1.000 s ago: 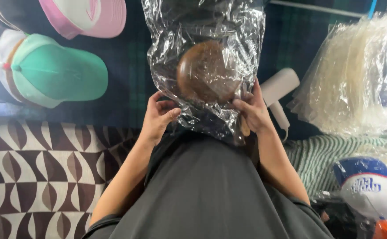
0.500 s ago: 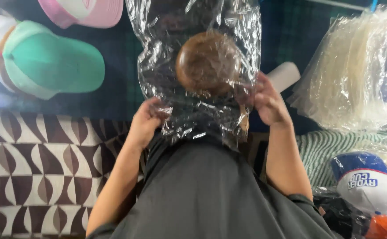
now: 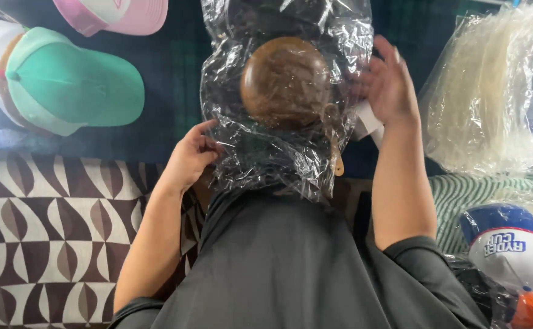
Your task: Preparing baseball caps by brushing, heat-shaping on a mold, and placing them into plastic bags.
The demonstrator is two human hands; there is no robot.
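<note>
The left hand (image 3: 190,155) pinches the lower left edge of a clear plastic bag (image 3: 287,152) — its fingers are curled shut on the crinkly film. The right hand (image 3: 388,85) is open, fingers spread apart, with the palm resting flat against the right side of the bag at about 3 o'clock. It holds nothing tight; it only touches the film.

Inside the bag sits a dark cap with a round brown top (image 3: 286,80). From the left hand the cap lies up and to the right, at about 1 o'clock. From the right hand it lies straight across, at 9 o'clock. The right hand is the nearer one. The bag runs long from 12 o'clock down to 6 o'clock, with its loose open end low, just above the person's dark grey shirt (image 3: 291,268).

Further out, a green cap (image 3: 74,91) lies at 10 o'clock, well apart from the bag, and a pink cap (image 3: 120,13) sits above it at 11 o'clock. A pile of more clear bags (image 3: 491,97) rests at 3 o'clock, near the right hand. A white and blue cap (image 3: 510,244) lies at 4 o'clock. A brown and white patterned cloth (image 3: 53,231) covers the 8 o'clock side — the left arm crosses over it
</note>
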